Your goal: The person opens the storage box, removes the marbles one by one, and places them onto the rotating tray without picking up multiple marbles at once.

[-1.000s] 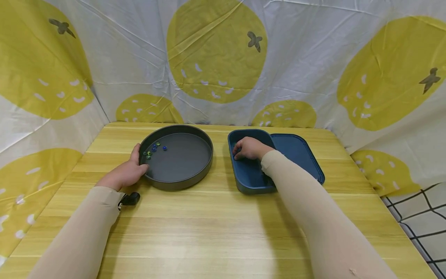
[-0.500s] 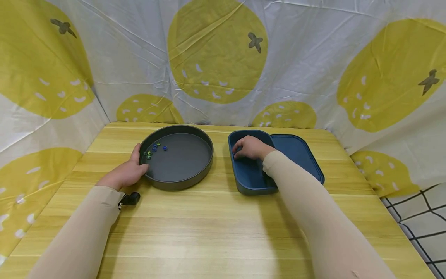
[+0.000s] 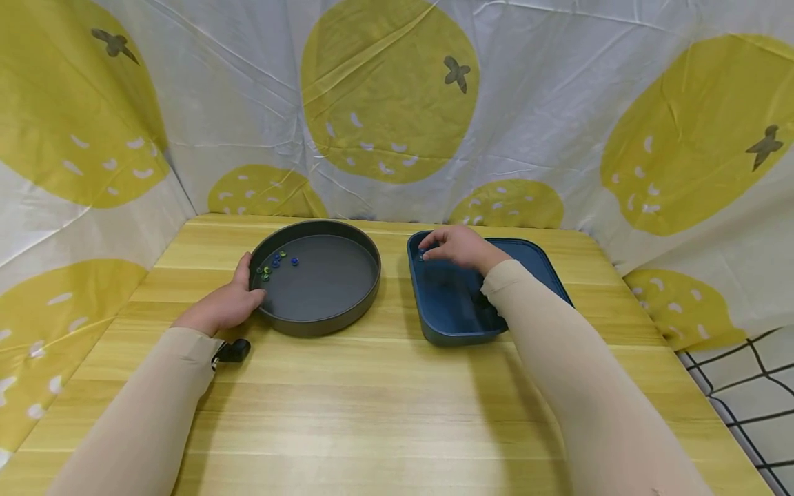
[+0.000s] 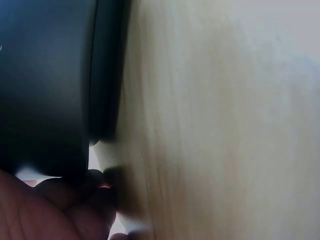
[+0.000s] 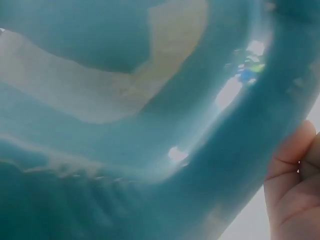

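Note:
At the left, my left hand [image 3: 220, 306] holds the side of a dark grey round cake pan [image 3: 319, 327], with the thumb at its near rim and the fingers along its outer wall. Several small blue and green marbles [image 3: 276, 262] lie on the pan's left side. My right hand [image 3: 462, 248] is over the far part of a dark blue rectangular container [image 3: 459, 339]. A small blue marble [image 3: 421, 254] shows right at its fingertips; I cannot tell whether they pinch it. In the right wrist view, blue and green marbles [image 5: 246, 75] show blurred in the container's corner, beside my curled fingers [image 5: 292, 180].
A flat blue lid [image 3: 540, 262] lies right of the container, partly covered by it and by my right arm. The wooden table [image 3: 347, 413] meets a white cloth with yellow prints [image 3: 391, 89] at the back and sides. A black wire grid [image 3: 753, 393] stands at the right.
My right hand has risen and shifted slightly right and away from the container floor, uncovering the blue marble by its fingertips. My left hand stays on the cake pan.

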A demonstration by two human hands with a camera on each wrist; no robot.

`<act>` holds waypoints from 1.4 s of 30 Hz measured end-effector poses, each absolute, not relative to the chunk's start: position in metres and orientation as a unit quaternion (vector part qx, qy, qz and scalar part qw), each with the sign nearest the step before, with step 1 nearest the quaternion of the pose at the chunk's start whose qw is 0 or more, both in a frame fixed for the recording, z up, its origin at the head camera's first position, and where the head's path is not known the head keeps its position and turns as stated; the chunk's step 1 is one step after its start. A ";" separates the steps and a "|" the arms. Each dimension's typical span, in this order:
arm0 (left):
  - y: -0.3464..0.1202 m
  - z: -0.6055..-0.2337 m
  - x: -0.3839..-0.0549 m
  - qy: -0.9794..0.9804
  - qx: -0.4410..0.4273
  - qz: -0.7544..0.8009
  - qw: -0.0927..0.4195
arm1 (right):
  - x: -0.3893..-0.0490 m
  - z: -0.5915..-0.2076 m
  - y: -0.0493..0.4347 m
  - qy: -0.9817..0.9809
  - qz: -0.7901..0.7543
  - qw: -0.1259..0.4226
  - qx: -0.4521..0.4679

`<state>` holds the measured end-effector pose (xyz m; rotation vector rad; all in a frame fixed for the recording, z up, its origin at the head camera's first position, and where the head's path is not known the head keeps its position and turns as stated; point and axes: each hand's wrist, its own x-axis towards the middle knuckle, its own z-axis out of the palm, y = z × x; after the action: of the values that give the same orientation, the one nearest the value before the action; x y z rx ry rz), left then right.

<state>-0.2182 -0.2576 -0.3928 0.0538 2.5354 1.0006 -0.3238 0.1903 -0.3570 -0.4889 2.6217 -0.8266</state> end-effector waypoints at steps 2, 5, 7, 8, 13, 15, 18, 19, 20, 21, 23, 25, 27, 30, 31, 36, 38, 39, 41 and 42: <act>-0.258 -0.393 -0.218 0.910 0.020 0.359 0.206 | -0.322 -0.352 0.186 0.922 -0.300 0.171 -0.174; -0.259 -0.393 -0.218 0.912 0.021 0.355 0.205 | -0.320 -0.344 0.176 0.918 -0.312 0.171 -0.176; -0.259 -0.393 -0.217 0.912 0.020 0.354 0.206 | -0.318 -0.339 0.167 0.917 -0.315 0.168 -0.178; -0.259 -0.393 -0.217 0.912 0.019 0.354 0.206 | -0.316 -0.337 0.162 0.916 -0.316 0.168 -0.180; -0.258 -0.393 -0.217 0.914 0.014 0.349 0.208 | -0.312 -0.329 0.132 0.913 -0.312 0.166 -0.204; -0.258 -0.393 -0.217 0.915 0.013 0.346 0.208 | -0.310 -0.327 0.119 0.914 -0.304 0.162 -0.216; -0.258 -0.393 -0.217 0.915 0.011 0.346 0.207 | -0.307 -0.325 0.100 0.913 -0.293 0.159 -0.236; -0.258 -0.393 -0.217 0.915 0.011 0.346 0.207 | -0.306 -0.324 0.095 0.912 -0.291 0.159 -0.244; -0.258 -0.393 -0.217 0.915 0.011 0.346 0.207 | -0.304 -0.324 0.089 0.908 -0.293 0.162 -0.251; -0.258 -0.393 -0.217 0.915 0.011 0.346 0.206 | -0.303 -0.323 0.085 0.905 -0.294 0.164 -0.259; -0.258 -0.394 -0.217 0.914 0.012 0.348 0.206 | -0.300 -0.322 0.078 0.899 -0.297 0.168 -0.275; -0.258 -0.394 -0.217 0.914 0.012 0.348 0.207 | -0.299 -0.321 0.077 0.894 -0.304 0.175 -0.280; -0.258 -0.393 -0.217 0.914 0.013 0.349 0.208 | -0.300 -0.320 0.081 0.894 -0.309 0.176 -0.274; -0.257 -0.393 -0.217 0.914 0.015 0.349 0.207 | -0.305 -0.323 0.099 0.899 -0.316 0.175 -0.249; -0.257 -0.393 -0.217 0.914 0.017 0.349 0.206 | -0.308 -0.326 0.108 0.902 -0.317 0.172 -0.239; -0.257 -0.393 -0.218 0.911 0.025 0.359 0.200 | -0.324 -0.349 0.156 0.923 -0.287 0.173 -0.190; -0.257 -0.392 -0.218 0.910 0.025 0.363 0.198 | -0.329 -0.359 0.171 0.932 -0.265 0.174 -0.175; -0.258 -0.392 -0.218 0.909 0.025 0.365 0.199 | -0.331 -0.363 0.176 0.937 -0.253 0.173 -0.170; -0.258 -0.393 -0.218 0.907 0.024 0.369 0.199 | -0.333 -0.371 0.185 0.944 -0.232 0.168 -0.163; -0.258 -0.393 -0.218 0.907 0.024 0.370 0.199 | -0.334 -0.374 0.187 0.946 -0.225 0.168 -0.161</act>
<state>-0.2178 -0.2577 -0.3931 0.0667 2.5367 1.0342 -0.3344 0.1873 -0.3744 -0.4588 2.6916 -0.6403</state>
